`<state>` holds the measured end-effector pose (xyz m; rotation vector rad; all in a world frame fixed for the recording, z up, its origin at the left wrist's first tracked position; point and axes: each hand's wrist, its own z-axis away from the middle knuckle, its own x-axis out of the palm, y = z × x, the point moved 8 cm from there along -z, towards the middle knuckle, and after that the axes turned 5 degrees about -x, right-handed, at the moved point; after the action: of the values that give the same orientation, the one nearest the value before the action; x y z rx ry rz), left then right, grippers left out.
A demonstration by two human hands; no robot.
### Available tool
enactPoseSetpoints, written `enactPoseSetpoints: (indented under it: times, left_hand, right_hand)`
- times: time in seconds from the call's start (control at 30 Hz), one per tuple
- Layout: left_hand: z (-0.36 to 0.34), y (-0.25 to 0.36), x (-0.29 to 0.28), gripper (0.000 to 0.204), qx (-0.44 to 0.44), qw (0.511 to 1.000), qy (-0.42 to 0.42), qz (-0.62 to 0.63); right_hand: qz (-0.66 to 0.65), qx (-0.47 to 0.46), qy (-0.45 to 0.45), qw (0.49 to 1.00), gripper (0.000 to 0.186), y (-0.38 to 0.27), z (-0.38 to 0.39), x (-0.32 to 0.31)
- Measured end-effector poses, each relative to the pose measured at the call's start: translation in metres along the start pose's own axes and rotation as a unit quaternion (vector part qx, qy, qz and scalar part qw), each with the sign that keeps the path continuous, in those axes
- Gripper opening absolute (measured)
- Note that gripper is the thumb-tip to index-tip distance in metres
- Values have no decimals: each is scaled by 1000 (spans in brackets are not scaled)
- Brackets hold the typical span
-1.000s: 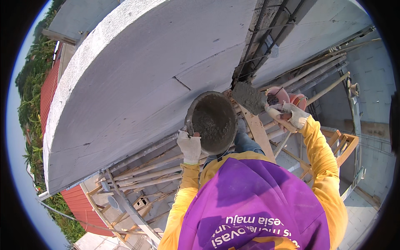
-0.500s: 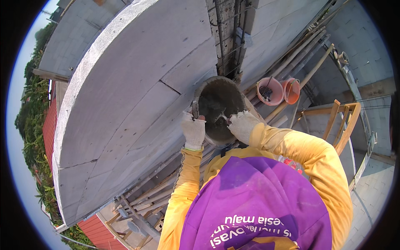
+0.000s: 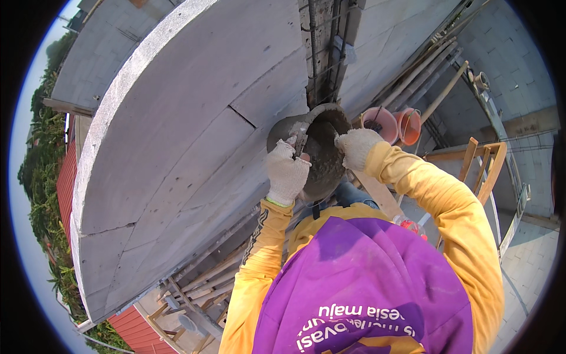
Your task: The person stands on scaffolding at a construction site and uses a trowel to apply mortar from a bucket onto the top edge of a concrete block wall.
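Observation:
A mortar-caked bucket (image 3: pixel 283 131) is tilted in front of me, against the pale block wall (image 3: pixel 194 141). Wet grey mortar (image 3: pixel 323 168) coats its inside. At the rim's near left, my left hand (image 3: pixel 286 174), in a white knit glove, is closed on the bucket. My right hand (image 3: pixel 357 148), gloved alike, is curled at the bucket's right side, beside the mouth. Whatever its fingers hold is hidden by the glove and the mortar. Just beyond the bucket, a gap in the wall shows upright steel bars (image 3: pixel 335 53).
Two buckets, a pink one (image 3: pixel 384 121) and an orange one (image 3: pixel 409 125), stand to the right. Poles (image 3: pixel 421 76) lean along the wall behind them. A wooden frame (image 3: pixel 490 174) stands farther right. Below left are timber pieces (image 3: pixel 191 307) and a red roof (image 3: pixel 138 330).
The bucket has tipped over, its mouth now turned to the right. My left hand has come slightly nearer and right with it; my right hand has moved up and right, out of the mortar.

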<state>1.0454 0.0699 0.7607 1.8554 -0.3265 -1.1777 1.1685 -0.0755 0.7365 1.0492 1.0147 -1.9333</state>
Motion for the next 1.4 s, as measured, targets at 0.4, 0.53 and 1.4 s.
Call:
enactPoseSetpoints:
  times: [0.4,0.53,1.4]
  left_hand:
    - [8,3,8,37,14,998,1,53]
    - [12,-16,0,41,-42,996,47,68]
    - [140,-140,-12,22,-324,916,231,44]
  right_hand:
    - [-526,70,-63,845,44,-1,34,89]
    - [-527,87,-46,844,46,-5,40,81]
    - [-384,94,-108,912,31,211,-120,126]
